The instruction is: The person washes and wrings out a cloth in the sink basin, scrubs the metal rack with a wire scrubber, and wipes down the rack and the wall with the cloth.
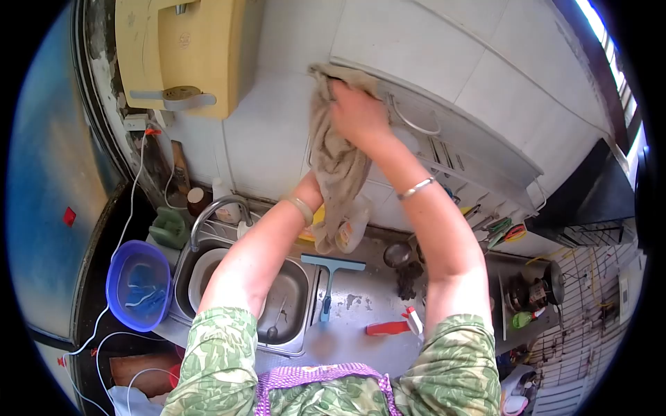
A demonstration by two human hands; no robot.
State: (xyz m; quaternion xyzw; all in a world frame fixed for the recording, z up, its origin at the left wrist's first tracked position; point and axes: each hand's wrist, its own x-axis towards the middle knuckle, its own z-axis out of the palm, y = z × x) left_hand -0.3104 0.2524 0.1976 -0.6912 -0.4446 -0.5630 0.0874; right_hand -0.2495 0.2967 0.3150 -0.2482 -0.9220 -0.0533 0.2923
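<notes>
A beige-brown cloth (340, 156) hangs down from the left end of the metal wall rack (444, 114). My right hand (359, 116) grips its upper part, against the rack end, and is slightly blurred. Lower down, my left hand (313, 191) reaches in behind the hanging cloth, which hides its fingers. Below the cloth a clear plastic bag (354, 225) stands against the wall. On the steel counter lie a blue squeegee (331, 263) and a red spray bottle (388, 328) with a white-and-red trigger head.
A double sink (295, 291) with a curved faucet (218, 201) is at left, a white basin inside it. Beside it sits a purple-blue basin (114, 284). A yellow water dispenser (239, 62) hangs above. Utensils (496, 229) hang from the rack; a small metal bowl (397, 254) is on the counter.
</notes>
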